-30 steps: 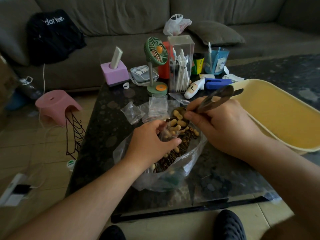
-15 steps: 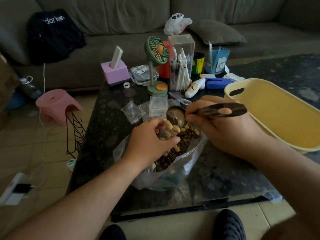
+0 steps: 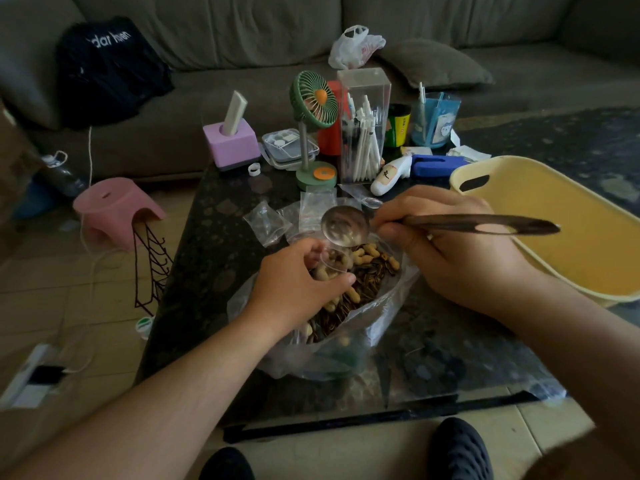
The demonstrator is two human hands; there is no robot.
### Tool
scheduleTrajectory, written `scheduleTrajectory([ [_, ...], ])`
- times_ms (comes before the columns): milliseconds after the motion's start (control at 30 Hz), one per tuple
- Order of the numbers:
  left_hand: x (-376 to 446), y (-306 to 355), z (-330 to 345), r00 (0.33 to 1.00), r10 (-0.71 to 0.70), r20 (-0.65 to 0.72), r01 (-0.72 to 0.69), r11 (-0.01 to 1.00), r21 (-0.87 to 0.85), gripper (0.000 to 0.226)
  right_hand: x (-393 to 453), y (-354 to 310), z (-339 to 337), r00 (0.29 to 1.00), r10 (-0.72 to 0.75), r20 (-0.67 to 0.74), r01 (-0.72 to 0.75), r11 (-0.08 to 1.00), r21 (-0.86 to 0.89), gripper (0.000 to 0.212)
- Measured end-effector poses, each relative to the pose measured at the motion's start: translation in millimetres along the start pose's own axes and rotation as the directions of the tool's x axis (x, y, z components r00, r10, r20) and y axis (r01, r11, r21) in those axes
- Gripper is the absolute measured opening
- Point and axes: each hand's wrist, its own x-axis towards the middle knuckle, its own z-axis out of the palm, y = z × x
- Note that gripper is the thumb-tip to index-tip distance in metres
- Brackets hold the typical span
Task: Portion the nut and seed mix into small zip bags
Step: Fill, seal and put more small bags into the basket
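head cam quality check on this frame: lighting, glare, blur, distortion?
Head view: dim, soft light, no hard shadows; wide-angle bowing at the edges, forearms stretched; glare on the spoon bowl and on the clear big bag; the spoon handle, gripped by the right hand, looks slightly smeared; the small zip bag in the left hand is hard to outline.

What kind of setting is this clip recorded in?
Most likely a home living room. A grey sofa with a cushion runs behind a low dark coffee table crowded with household odds and ends, such as a desk fan, and the floor is tiled.
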Motion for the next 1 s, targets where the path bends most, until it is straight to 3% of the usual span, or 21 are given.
scheduleTrajectory([
  [167,3.5,-8.2,-0.9,0.998,-0.032,0.047,0.036,0.995,-0.095,0.033,-1.8,4.4,2.9,1.0,0.0,-0.004,0.0,1.0,-0.002,0.025],
  [233,4.1,-9.2,-4.4,0.997,-0.028,0.071,0.036,0.992,-0.121,0.04,-1.8,8.0,1.8,0.999,0.036,-0.011,-0.037,0.999,-0.032,0.028],
  [300,6.1,-9.5,-9.7,0.996,-0.04,0.082,0.052,0.987,-0.152,0.047,-3.6,15.4,4.3,0.997,0.072,0.033,-0.07,0.996,-0.055,0.026],
  [400,8.8,-10.0,-17.5,0.989,-0.1,0.105,0.123,0.96,-0.252,0.034,-9.4,25.8,14.1,0.987,0.048,0.154,-0.05,0.999,0.011,0.025],
  [533,11.0,-8.8,-26.2,0.976,-0.162,0.147,0.214,0.846,-0.488,0.015,-20.1,34.0,30.3,0.949,0.011,0.316,0.005,0.999,-0.05,0.036],
  [633,9.0,-3.3,-30.3,0.959,-0.163,0.232,0.276,0.719,-0.637,0.025,-33.2,37.4,49.0,0.914,0.001,0.405,0.086,0.977,-0.197,0.05],
  [767,9.6,-4.6,-31.8,0.941,-0.165,0.296,0.323,0.705,-0.631,0.029,-47.3,43.8,63.4,0.866,-0.047,0.498,0.159,0.97,-0.184,0.044],
  [1000,10.6,-2.7,-31.8,0.95,-0.128,0.286,0.277,0.771,-0.573,0.03,-42.4,33.4,55.3,0.722,0.123,0.681,-0.014,0.987,-0.162,0.049],
])
